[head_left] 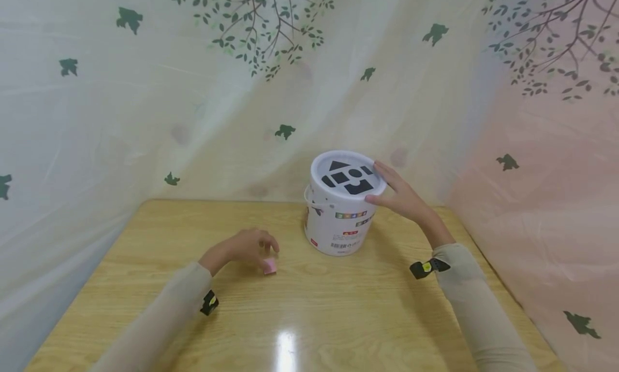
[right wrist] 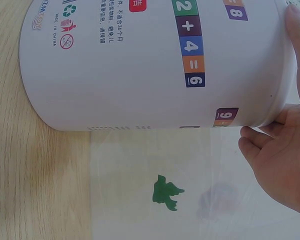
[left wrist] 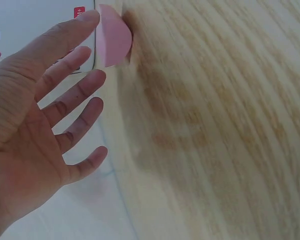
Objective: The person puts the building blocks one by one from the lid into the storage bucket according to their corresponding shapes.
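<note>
A white toy bucket point(head_left: 340, 221) stands upright toward the back of the table, its lid point(head_left: 342, 165) marked by several dark shaped openings. My right hand point(head_left: 398, 197) grips the lid's right edge, thumb at the front and fingers round the far side. In the right wrist view, that hand point(right wrist: 282, 155) holds the rim beside printed number tiles. Left of the bucket, a small pink half-round block point(left wrist: 115, 37) rests on the wood. My left hand point(left wrist: 45, 110) is over it with fingers apart and loosely bent, the thumb nearest; whether it touches the block I cannot tell.
The wooden table point(head_left: 338, 313) reaches back to a pale hanging cloth point(head_left: 232, 119) printed with leaves and green birds. A thin white handle point(head_left: 314, 202) hangs on the bucket's left side. Another pinkish cloth point(head_left: 532, 200) borders the right edge.
</note>
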The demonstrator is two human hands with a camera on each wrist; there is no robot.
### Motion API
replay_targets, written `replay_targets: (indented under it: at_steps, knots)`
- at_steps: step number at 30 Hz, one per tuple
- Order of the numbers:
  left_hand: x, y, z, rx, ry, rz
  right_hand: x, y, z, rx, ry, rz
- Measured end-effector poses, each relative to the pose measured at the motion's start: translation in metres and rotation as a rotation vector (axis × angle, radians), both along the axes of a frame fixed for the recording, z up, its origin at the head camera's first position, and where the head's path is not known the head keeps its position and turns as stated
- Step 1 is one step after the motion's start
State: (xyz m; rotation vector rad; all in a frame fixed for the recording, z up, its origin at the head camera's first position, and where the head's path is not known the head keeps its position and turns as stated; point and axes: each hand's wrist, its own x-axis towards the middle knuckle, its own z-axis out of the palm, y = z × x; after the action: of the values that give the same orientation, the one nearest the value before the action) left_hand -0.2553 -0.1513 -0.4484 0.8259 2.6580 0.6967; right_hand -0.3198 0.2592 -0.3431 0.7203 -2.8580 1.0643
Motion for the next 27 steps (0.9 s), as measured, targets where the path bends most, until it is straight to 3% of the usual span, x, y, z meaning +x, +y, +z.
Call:
replay_targets:
  at_steps: [15,22,27]
  knots:
    - [0.002,0.004,-0.010,0.013,-0.077,0.025,0.000,0.000,0.000,-0.008,0.007,0.001]
    - [0.002,0.012,-0.012,-0.010,-0.017,-0.025,-0.001,0.002,-0.001,-0.011,0.001,0.006]
    - [0.002,0.020,-0.012,-0.005,0.017,-0.014,-0.001,0.001,-0.002,-0.021,0.000,-0.002]
